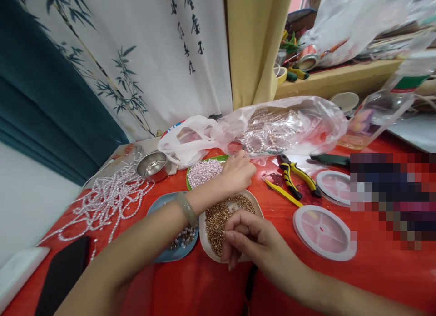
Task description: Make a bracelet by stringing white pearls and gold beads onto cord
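Note:
My left hand [239,170], with a pale green bangle [187,209] on its wrist, reaches over the far side of a cream tray [259,207] of gold beads [215,225]. Its fingers curl down and away, so their tips are hidden. Over the near right part of the same tray is my right hand [250,236], thumb and forefinger pinched together; anything between them is too small to make out. Beyond my left forearm lies a green plate [188,177] of pale pink pearl beads [205,173]. A blue plate [158,207] with mixed beads sits partly under that forearm.
Strings of white beads [105,200] and a metal bowl [153,165] lie left, near a black phone-like slab [63,275]. Pliers [298,177], yellow tweezers [281,191] and spools [323,232] are right. A plastic bag [282,125] of beaded strands lies behind. A bottle [378,111] stands at right.

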`<action>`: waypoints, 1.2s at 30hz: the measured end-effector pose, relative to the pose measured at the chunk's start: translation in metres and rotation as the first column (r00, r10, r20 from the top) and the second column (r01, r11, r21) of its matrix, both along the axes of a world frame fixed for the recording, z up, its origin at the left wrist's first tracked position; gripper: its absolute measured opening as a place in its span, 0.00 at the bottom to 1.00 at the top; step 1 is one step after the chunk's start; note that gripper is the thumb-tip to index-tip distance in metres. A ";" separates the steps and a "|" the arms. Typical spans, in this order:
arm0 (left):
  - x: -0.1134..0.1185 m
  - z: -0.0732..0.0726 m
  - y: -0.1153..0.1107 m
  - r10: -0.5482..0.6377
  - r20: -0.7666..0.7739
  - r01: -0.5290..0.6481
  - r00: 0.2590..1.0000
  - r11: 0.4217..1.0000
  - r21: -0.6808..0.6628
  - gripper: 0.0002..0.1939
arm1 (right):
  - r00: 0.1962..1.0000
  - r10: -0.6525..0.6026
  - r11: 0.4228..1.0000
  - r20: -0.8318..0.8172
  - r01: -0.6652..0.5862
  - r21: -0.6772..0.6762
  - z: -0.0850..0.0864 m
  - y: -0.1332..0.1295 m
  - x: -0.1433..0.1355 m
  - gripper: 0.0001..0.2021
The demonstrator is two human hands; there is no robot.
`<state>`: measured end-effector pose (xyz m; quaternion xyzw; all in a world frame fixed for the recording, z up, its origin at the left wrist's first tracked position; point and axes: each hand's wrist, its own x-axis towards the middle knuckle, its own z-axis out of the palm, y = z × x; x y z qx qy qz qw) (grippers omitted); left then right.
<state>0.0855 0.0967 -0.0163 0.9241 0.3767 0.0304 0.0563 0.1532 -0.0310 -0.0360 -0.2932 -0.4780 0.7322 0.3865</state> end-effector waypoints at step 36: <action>-0.096 0.010 -0.043 0.846 0.533 0.315 -0.021 0.512 -0.799 0.03 | 0.981 -0.158 0.987 0.113 0.154 0.045 0.003 0.008 -0.002 0.09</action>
